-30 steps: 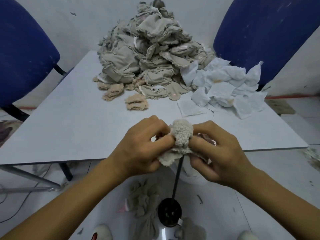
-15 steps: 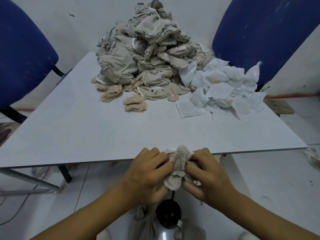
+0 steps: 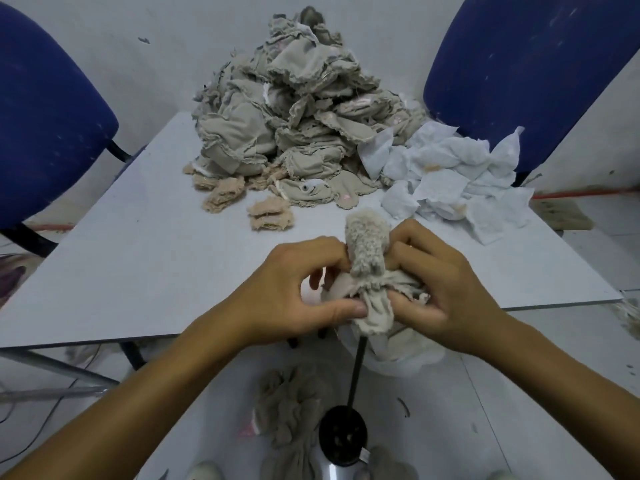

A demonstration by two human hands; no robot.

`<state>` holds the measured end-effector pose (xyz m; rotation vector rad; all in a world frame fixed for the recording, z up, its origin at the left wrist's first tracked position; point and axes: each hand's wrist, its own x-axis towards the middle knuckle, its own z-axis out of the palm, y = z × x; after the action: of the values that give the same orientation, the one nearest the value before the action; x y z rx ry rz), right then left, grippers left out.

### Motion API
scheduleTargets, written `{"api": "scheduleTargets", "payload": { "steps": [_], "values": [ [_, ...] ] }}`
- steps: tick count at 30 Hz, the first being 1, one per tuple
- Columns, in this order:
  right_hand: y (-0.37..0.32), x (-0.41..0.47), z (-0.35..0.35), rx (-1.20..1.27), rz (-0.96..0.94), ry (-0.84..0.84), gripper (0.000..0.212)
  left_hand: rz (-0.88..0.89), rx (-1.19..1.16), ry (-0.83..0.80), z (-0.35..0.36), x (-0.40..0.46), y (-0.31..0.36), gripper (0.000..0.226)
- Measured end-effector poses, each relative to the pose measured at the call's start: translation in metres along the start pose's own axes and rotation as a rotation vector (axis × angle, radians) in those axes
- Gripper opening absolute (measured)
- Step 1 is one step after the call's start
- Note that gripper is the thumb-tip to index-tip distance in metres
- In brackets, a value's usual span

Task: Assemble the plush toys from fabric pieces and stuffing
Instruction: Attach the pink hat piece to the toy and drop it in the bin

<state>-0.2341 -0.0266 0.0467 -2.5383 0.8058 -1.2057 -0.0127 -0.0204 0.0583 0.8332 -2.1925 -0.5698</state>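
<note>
A beige plush toy skin (image 3: 367, 247) stands on a thin black rod (image 3: 356, 368) over the table's front edge. Its fuzzy right-side-out tip pokes up, and smooth inside-out fabric bunches below. My left hand (image 3: 294, 289) pinches the bunched fabric from the left, thumb under it. From the right, my right hand (image 3: 440, 282) grips the same fabric, fingers curled round it. A tall pile of beige fabric skins (image 3: 291, 123) sits at the back of the grey table (image 3: 138, 265). White lining pieces (image 3: 450, 181) lie to its right.
Small tan fuzzy pieces (image 3: 270, 218) lie in front of the pile. Blue chairs stand at back left (image 3: 45, 126) and back right (image 3: 526, 71). On the floor are the rod's round black base (image 3: 343, 436), a heap of beige skins (image 3: 294, 410) and a white bag (image 3: 408, 355).
Both hands have risen with the toy skin from below the table's edge. More of the fuzzy tip now stands out above the fingers.
</note>
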Motion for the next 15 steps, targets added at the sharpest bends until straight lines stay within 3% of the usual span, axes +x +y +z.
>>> {"api": "scheduleTargets", "payload": {
  "steps": [2, 8, 15],
  "values": [
    [0.002, 0.003, -0.008, 0.032, 0.031, -0.023, 0.008, 0.044, 0.004, 0.055, -0.002, 0.009, 0.001, 0.020],
    [0.003, -0.007, -0.010, -0.126, 0.035, -0.101, 0.030, 0.301, 0.308, 0.182, 0.006, 0.014, -0.002, 0.033],
    [-0.008, -0.007, -0.011, -0.158, -0.001, 0.098, 0.025, 0.383, 0.300, 0.304, 0.011, 0.022, 0.007, 0.034]
  ]
}}
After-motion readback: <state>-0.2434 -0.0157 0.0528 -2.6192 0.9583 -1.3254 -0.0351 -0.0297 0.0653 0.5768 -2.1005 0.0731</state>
